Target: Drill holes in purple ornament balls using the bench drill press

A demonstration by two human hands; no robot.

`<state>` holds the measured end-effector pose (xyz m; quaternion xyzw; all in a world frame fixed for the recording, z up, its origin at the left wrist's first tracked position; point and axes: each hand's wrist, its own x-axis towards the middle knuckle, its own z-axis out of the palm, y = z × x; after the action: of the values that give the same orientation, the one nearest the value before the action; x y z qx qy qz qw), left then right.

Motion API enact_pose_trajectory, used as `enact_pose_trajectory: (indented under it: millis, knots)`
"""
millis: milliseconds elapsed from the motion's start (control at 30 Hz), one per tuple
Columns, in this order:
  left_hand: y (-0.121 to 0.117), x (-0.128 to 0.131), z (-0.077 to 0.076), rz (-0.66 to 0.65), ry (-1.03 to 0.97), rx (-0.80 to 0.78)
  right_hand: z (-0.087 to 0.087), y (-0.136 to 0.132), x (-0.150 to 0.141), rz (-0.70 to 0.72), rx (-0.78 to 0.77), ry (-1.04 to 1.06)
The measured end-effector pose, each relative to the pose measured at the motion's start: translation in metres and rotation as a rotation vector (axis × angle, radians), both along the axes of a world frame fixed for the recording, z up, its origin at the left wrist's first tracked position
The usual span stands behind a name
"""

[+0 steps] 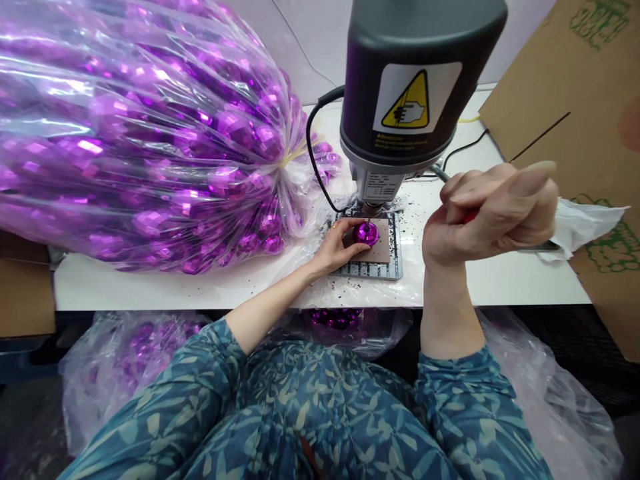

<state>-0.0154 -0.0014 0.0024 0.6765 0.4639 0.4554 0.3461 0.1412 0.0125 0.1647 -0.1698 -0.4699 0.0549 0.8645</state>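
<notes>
My left hand (337,247) has its thumb and forefinger closed round a shiny purple faceted ball (367,233). The ball sits on a brown square board (383,250) that lies on the grey slotted base plate (395,268). Straight above it is the chuck (371,208) of a black bench drill press (420,87); whether the bit touches the ball I cannot tell. My right hand (493,210) is raised to the right of the drill press, its fingers wrapped round the feed lever, whose metal rod (440,173) and a bit of red grip show.
A large tied clear bag of purple faceted balls (200,133) fills the left of the white table (150,290). Cardboard boxes (565,87) stand at right. A white tissue (585,223) lies beyond my right hand. Dark shavings surround the base. An open bag (335,319) with purple balls hangs below the table edge.
</notes>
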Motion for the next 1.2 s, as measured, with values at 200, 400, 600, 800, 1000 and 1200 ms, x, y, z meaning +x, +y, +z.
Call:
enact_pose_trajectory:
  millis: [200, 400, 600, 800, 1000, 1200]
  knots:
    - [-0.001, 0.000, 0.002, -0.003, -0.010, -0.003, -0.014, 0.013, 0.003, -0.054, 0.167, 0.036]
    - [-0.003, 0.000, 0.005, -0.002, -0.014, -0.010, -0.034, 0.018, 0.007, -0.072, 0.166, 0.058]
    - [-0.001, 0.003, 0.006, -0.010, -0.037, -0.023, -0.010, 0.000, 0.000, -0.017, 0.070, 0.081]
    - [-0.035, 0.001, 0.024, 0.069, 0.010, 0.043, 0.049, -0.012, -0.003, 0.039, -0.209, -0.020]
    - [-0.116, -0.020, 0.044, -0.474, 0.501, 0.155, 0.050, -0.011, 0.000, 0.058, -0.316, -0.017]
    - [-0.064, -0.052, 0.047, -0.204, 0.624, 0.194, 0.042, 0.001, 0.004, 0.061, -0.170, -0.059]
